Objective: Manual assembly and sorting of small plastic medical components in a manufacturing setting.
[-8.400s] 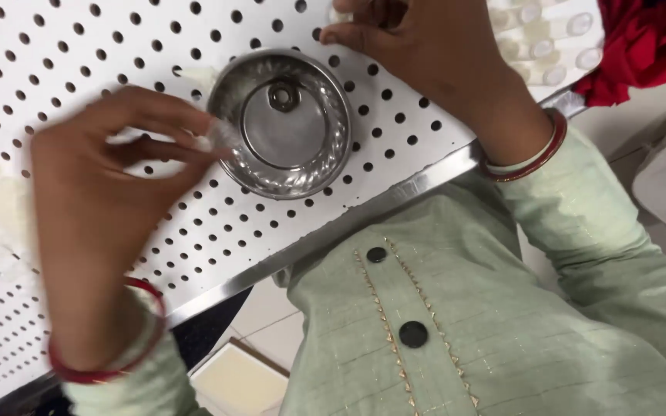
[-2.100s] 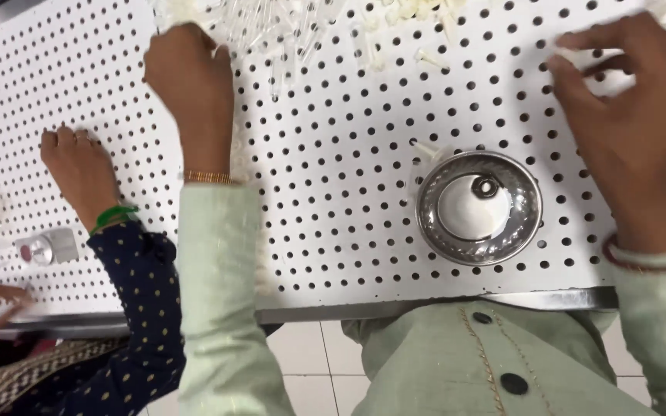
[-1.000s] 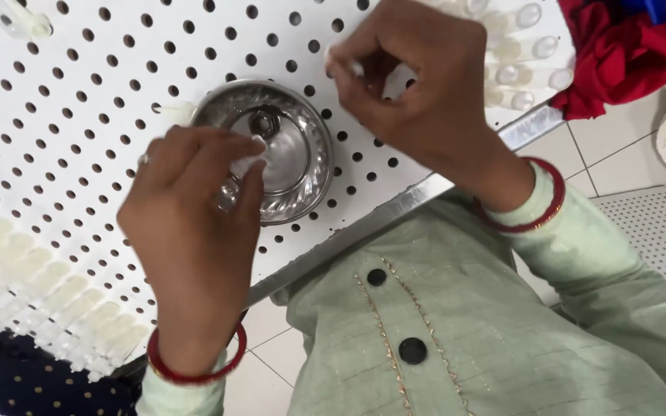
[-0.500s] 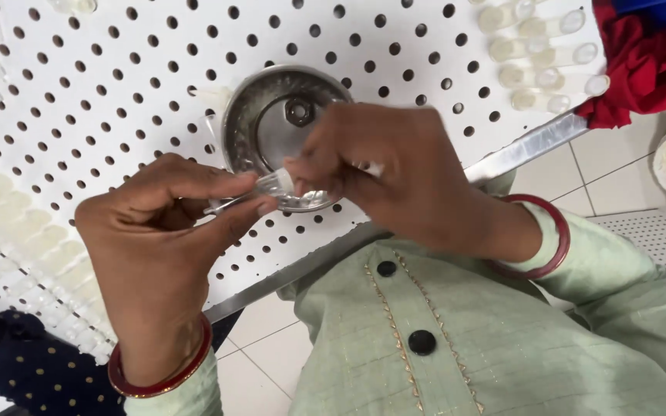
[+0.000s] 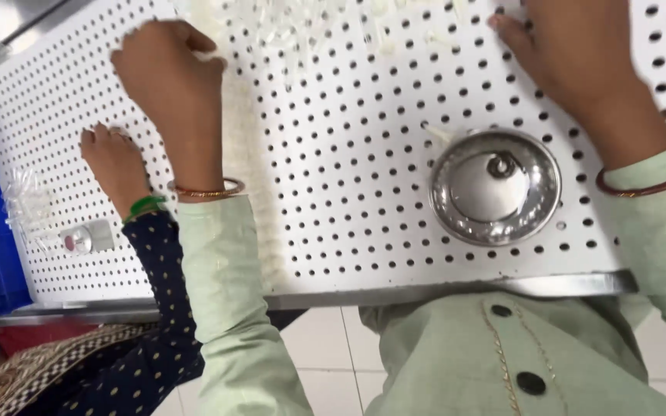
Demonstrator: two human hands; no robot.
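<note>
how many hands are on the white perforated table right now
3. The left hand reaches to the heap of small white pieces at the far edge; the right hand is beyond the steel bowl; a co-worker's hand lies far left. Others may be out of frame.

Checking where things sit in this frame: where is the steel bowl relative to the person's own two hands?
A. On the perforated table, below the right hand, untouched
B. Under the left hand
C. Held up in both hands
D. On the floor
A: the steel bowl rests on the perforated table, with the right hand above it and the left hand far across.
</note>
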